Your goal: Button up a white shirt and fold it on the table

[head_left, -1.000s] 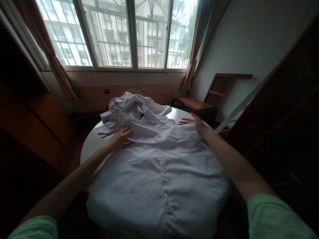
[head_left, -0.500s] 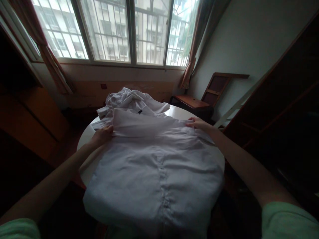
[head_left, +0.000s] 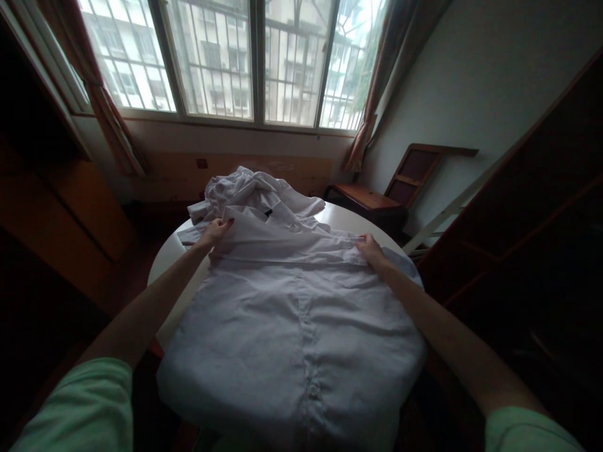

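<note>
Head view is showing a round white table (head_left: 162,267) bearing a white button-front shirt (head_left: 301,333) lying flat, buttons up. Soft, light cotton, it would likely drape if gripped anywhere but the far corners. Left hand (head_left: 214,232) and right hand (head_left: 370,248) are pinching its far folded edge, fingers closed on cloth. Beyond it, crumpled white garments (head_left: 254,191) are lying.

No readable text, label, brand, number or sign appears anywhere. The white shirt (head_left: 296,320) under both hands carries no legible print, and a small dark tag (head_left: 268,213) between the hands, toward the far side, is too small to read.
</note>
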Motion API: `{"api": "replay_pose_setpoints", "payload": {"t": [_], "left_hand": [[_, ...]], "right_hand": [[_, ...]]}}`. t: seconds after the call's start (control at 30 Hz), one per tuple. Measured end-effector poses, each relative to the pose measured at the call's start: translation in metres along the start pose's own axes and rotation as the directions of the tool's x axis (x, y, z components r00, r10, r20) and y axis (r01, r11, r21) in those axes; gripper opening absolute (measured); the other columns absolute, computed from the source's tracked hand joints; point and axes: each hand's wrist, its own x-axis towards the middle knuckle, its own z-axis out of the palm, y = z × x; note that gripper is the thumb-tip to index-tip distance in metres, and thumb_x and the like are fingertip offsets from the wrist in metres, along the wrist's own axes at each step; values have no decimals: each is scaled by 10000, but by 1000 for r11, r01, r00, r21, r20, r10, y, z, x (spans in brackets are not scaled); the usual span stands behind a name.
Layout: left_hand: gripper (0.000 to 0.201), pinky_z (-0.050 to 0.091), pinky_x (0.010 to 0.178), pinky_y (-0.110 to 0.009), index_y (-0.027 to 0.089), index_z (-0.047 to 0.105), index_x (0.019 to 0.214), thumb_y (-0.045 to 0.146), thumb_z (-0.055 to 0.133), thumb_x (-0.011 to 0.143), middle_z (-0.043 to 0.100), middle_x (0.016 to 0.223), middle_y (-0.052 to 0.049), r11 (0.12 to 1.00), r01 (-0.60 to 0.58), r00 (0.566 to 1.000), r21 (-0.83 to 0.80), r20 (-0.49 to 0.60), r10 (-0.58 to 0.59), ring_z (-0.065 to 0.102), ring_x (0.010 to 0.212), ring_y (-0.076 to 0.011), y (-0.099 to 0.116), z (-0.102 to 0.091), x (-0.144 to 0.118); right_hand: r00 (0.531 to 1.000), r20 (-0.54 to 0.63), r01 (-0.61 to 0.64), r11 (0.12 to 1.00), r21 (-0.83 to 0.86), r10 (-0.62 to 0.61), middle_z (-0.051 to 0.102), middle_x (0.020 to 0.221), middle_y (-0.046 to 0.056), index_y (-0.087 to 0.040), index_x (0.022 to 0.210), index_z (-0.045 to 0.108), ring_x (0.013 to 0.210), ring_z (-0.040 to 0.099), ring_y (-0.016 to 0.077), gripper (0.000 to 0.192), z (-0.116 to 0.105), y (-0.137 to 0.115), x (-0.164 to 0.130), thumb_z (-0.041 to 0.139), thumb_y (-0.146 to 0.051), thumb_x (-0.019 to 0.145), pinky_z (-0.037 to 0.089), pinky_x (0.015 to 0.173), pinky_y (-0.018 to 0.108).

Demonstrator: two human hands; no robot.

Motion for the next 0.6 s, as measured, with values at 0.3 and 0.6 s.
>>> {"api": "replay_pose_setpoints", "payload": {"t": [0.3, 0.6], "left_hand": [[299, 428, 704, -326, 57, 620, 932, 267, 433, 829, 626, 981, -208, 988, 77, 987, 131, -151, -57, 596, 872, -268, 0, 17, 18], [287, 446, 767, -345, 87, 611, 860, 302, 423, 830, 644, 871, -159, 997, 60, 997, 49, -55, -57, 595, 889, -263, -17, 10, 3]], "right_hand": [[996, 26, 83, 983, -163, -80, 629, 993, 127, -155, 1069, 487, 907, 598, 231, 322, 0, 4, -7, 557, -210, 760, 433, 740, 281], [983, -9, 168, 920, -354, -183, 625, 985, 177, -107, 1160, 449, 896, 596, 273, 353, 16, 5, -21, 445, -172, 813, 426, 761, 336]]}}
